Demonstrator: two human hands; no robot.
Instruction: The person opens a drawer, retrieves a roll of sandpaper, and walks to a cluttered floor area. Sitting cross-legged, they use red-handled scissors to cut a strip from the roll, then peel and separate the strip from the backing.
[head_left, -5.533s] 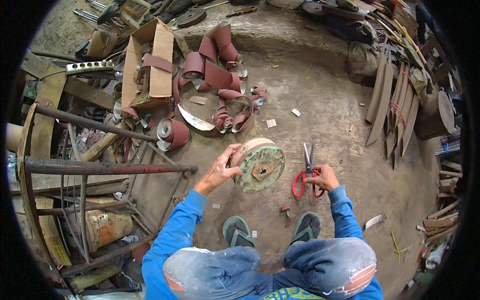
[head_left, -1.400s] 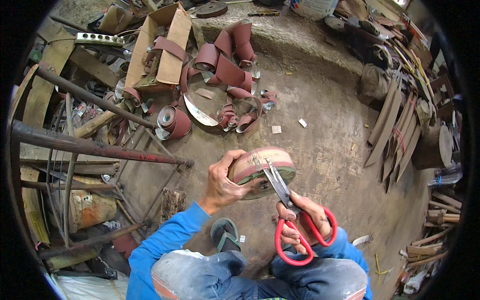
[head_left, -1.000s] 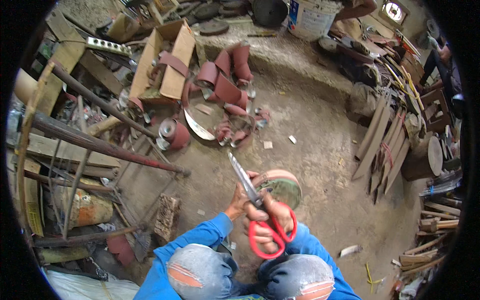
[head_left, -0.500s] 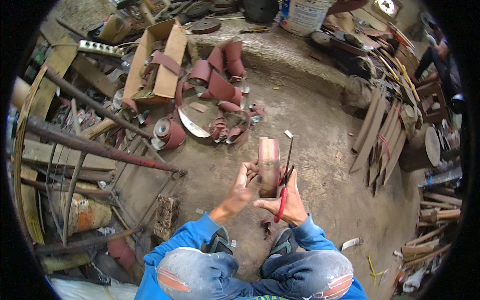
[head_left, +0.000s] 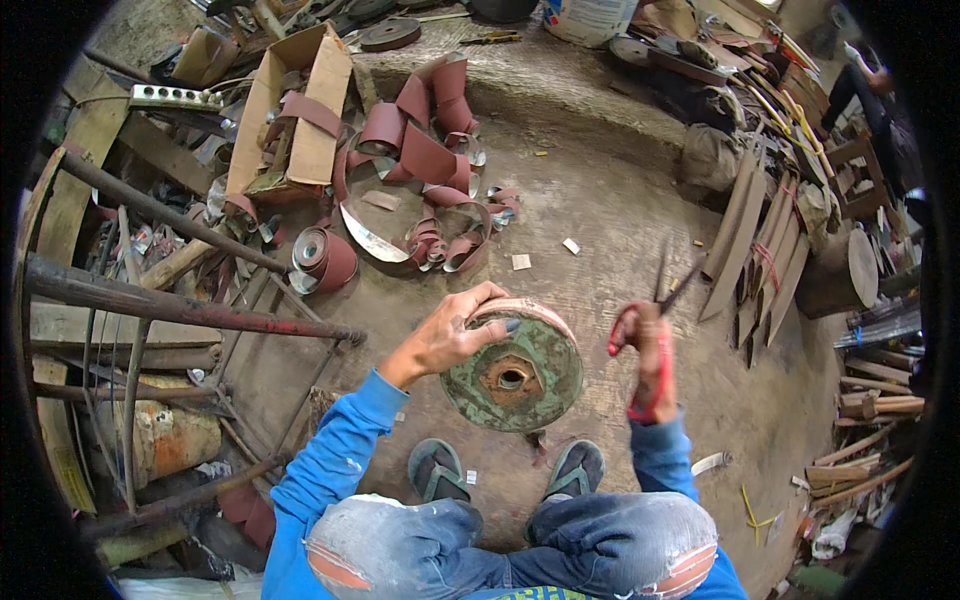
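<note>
Below left hand, green-faced wheel

Toward the far left corner of the floor, you have an open cardboard box with loose, curled reddish-brown strips beside it, a white power strip farther left, and a dark metal frame with a stained bucket behind its bars along the left edge. Beyond the floor's far edge, your ledge carries a flat dark disc, a small yellow-and-black tool and a white bucket. By the right edge, you can see brown slats bound with red string, a thick round block just beside them, and piled wood pieces nearer you.
</note>
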